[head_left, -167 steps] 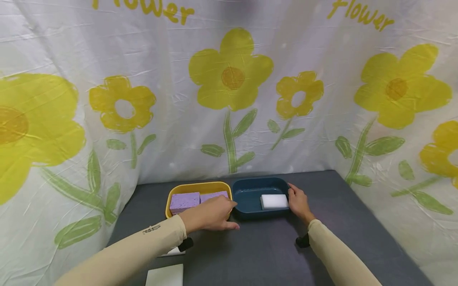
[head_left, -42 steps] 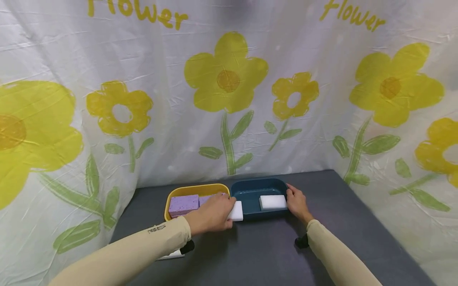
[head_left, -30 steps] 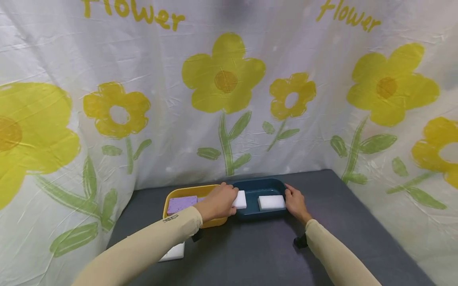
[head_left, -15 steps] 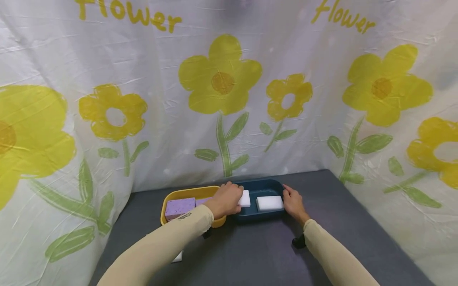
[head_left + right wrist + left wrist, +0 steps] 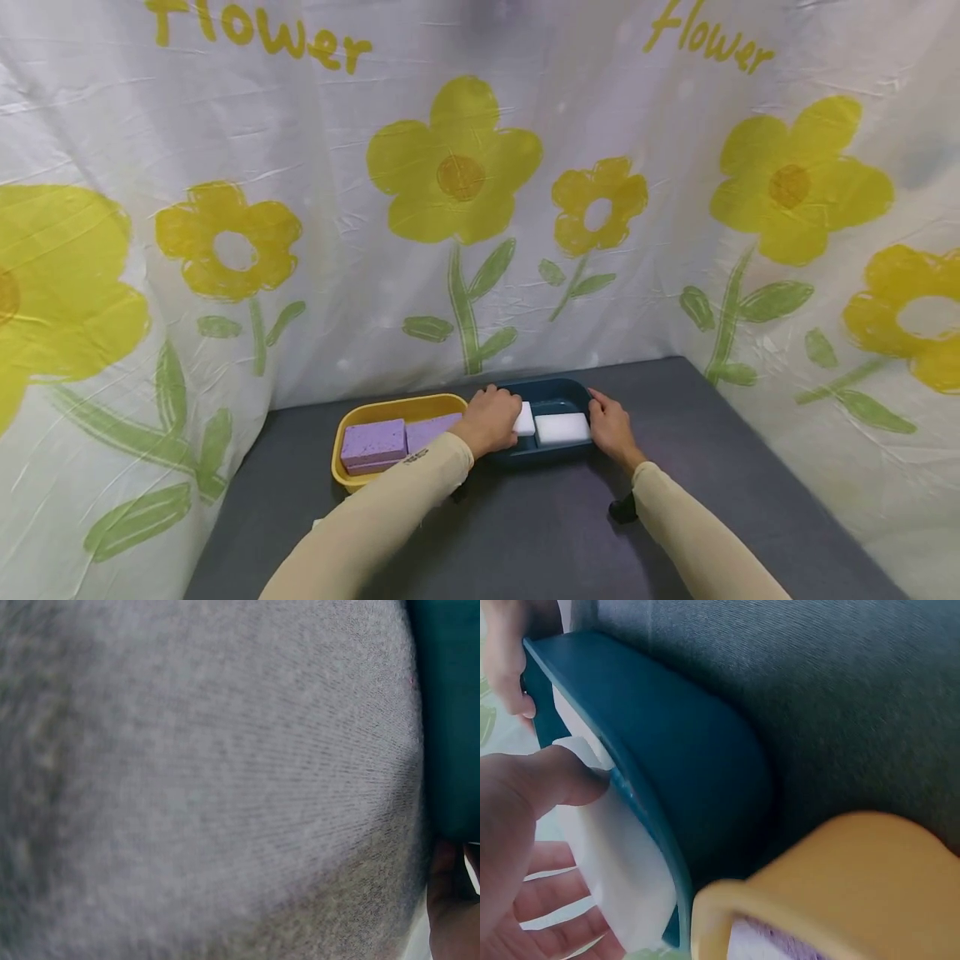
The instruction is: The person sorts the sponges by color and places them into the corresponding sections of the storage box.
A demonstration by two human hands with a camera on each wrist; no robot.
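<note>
In the head view my left hand (image 5: 491, 417) holds a white sponge block (image 5: 525, 419) inside the left part of the dark blue bin (image 5: 551, 455). The left wrist view shows my thumb on one face of that block and my fingers behind it, against the bin's wall. A second white sponge block (image 5: 562, 428) lies flat in the bin's right part, beside the first. My right hand (image 5: 612, 425) grips the bin's right end at the rim. The right wrist view catches only part of this hand, low at the right edge.
Against the blue bin's left side stands a yellow bin (image 5: 335, 454) with purple sponges (image 5: 373, 442) stacked inside. My left forearm crosses its front right corner. A pale corner of a white piece (image 5: 317, 523) shows beside the left sleeve. A flower-printed curtain (image 5: 337, 250) hangs behind the grey table.
My left hand, empty near the yellow bin at first, later holds a white block before the bins and has carried it right into the blue bin. My right hand keeps its grip.
</note>
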